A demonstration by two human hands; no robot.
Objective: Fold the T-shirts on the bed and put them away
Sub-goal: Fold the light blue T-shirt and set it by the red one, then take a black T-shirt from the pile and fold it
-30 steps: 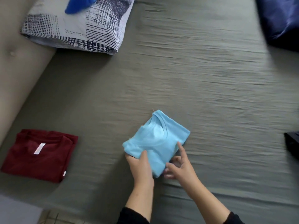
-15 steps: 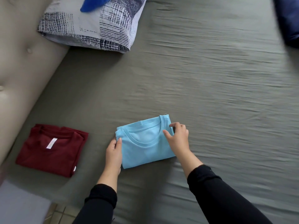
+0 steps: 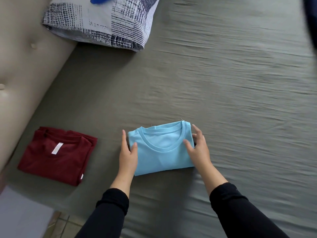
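I count two folded T-shirts on the bed (image 3: 223,83): one light blue T-shirt (image 3: 163,152) and one dark red T-shirt (image 3: 58,155). There is one patterned pillow (image 3: 103,23) at the head end, with one bright blue item (image 3: 99,0) lying on it, cut off by the frame so I cannot tell what it is. Two hands are in view, the left hand (image 3: 127,155) and the right hand (image 3: 199,150), and two black sleeves (image 3: 109,215).
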